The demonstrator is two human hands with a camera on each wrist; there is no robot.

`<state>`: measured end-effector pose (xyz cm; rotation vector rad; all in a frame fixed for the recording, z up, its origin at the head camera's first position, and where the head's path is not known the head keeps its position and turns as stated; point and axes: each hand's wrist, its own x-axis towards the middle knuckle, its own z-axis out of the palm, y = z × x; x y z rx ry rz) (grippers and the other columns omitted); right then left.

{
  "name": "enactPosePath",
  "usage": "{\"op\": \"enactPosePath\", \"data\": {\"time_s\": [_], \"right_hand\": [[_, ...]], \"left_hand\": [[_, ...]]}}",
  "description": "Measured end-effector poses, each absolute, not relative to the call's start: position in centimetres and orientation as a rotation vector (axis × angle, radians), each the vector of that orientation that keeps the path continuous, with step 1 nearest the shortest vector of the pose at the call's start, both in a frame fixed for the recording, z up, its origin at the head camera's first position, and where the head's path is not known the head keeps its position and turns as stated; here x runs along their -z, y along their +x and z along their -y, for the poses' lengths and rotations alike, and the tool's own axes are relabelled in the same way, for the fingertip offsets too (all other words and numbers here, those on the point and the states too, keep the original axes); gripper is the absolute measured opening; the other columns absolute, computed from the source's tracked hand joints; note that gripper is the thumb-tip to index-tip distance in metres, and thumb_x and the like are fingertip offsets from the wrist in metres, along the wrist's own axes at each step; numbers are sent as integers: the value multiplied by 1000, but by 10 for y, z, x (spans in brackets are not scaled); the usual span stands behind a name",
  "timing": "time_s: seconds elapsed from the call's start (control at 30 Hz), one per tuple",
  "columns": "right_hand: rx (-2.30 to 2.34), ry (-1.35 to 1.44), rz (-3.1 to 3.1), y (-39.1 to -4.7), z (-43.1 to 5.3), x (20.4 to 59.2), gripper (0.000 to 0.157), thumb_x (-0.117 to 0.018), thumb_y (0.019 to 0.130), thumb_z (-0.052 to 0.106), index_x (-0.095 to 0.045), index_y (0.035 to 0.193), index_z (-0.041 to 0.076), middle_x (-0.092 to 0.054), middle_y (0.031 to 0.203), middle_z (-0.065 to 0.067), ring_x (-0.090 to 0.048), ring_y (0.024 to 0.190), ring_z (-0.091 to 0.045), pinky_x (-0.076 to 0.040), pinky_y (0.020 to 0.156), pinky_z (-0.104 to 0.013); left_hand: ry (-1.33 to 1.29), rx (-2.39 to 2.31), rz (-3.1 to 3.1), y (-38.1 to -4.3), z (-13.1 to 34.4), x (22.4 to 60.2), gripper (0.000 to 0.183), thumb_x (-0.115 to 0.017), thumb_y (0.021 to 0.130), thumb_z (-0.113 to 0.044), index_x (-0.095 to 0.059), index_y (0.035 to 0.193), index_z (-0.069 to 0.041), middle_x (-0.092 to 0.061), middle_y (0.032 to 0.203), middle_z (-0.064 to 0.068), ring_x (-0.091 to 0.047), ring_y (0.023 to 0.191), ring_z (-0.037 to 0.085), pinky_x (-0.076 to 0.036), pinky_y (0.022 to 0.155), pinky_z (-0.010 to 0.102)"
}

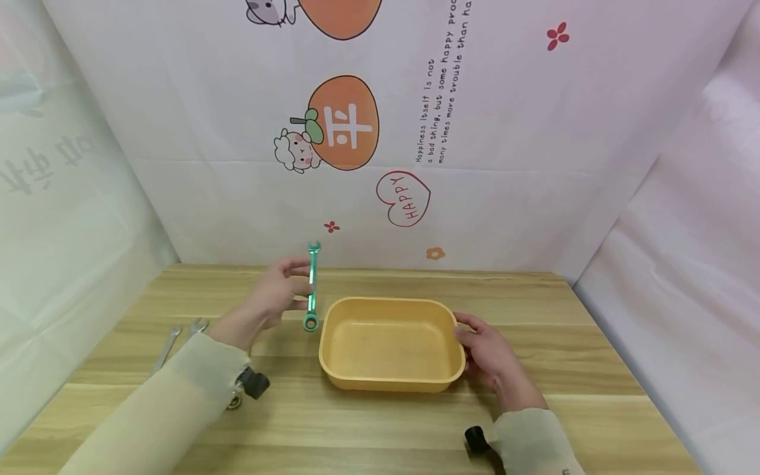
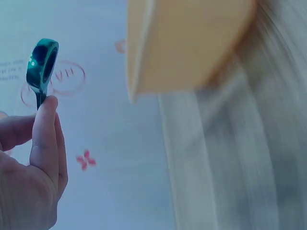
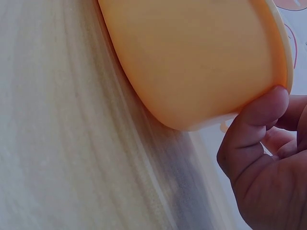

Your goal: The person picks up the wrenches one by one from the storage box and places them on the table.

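A green combination wrench [image 1: 311, 290] is pinched in my left hand [image 1: 274, 293], its ring end lower and its open end higher in the head view. That ring end [image 2: 42, 66] rises above my thumb and fingers in the left wrist view. Just right of the wrench stands a yellow plastic basin [image 1: 392, 382] with nothing inside. My right hand [image 1: 488, 349] grips the basin's right side near the far corner. In the right wrist view the thumb [image 3: 271, 106] presses the outer wall just under the rim.
Two silver wrenches, one nearer the left edge [image 1: 168, 348] and one beside it [image 1: 198, 326], lie on the wooden table [image 1: 380, 429], partly behind my left sleeve. A metal ring end [image 1: 235, 400] shows under that forearm. A printed white cloth [image 1: 499, 132] hangs behind the table.
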<state>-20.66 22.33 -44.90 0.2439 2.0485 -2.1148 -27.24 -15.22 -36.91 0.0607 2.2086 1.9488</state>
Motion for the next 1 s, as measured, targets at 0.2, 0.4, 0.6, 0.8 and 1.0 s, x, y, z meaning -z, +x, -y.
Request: {"op": "enactPosePath", "data": {"time_s": [0.2, 0.4, 0.6, 0.8, 1.0], "right_hand": [[2119, 238, -2043, -206, -223, 449, 42, -46, 106, 15, -44, 148, 10, -61, 81, -11, -53, 54, -14, -44, 46, -25], [2119, 246, -2048, -206, -223, 449, 41, -47, 106, 15, -46, 147, 11, -62, 81, -12, -53, 54, -14, -44, 46, -25], [2123, 246, -2046, -207, -223, 450, 41, -47, 106, 14, -45, 147, 10, -61, 82, -12, -53, 55, -14, -45, 46, -24], [2129, 248, -2028, -207, -223, 450, 41, -46, 106, 14, -44, 148, 10, -62, 86, -14, -55, 58, -15, -46, 48, -25], [2120, 250, -2034, -207, -223, 449, 42, -46, 107, 13, -43, 149, 10, -61, 89, -15, -56, 60, -16, -47, 49, -25]], "left_hand": [[15, -1818, -2314, -265, 191, 382, 60, -60, 94, 4, -36, 150, 0, -43, 141, 21, -61, 96, 26, -58, 80, 39], [-38, -1743, -2349, -247, 214, 407, 59, -59, 94, 3, -37, 149, 3, -44, 140, 23, -61, 95, 26, -58, 80, 41], [-119, -1656, -2386, -224, 224, 438, 59, -60, 92, 7, -39, 147, 4, -45, 136, 26, -62, 90, 27, -59, 72, 39], [-188, -1549, -2438, -216, 227, 454, 54, -60, 91, 6, -44, 143, 5, -51, 126, 24, -63, 93, 27, -59, 70, 38], [-170, -1459, -2526, -216, 223, 453, 52, -62, 88, 9, -48, 138, 8, -55, 114, 20, -63, 90, 27, -59, 68, 37]]}}
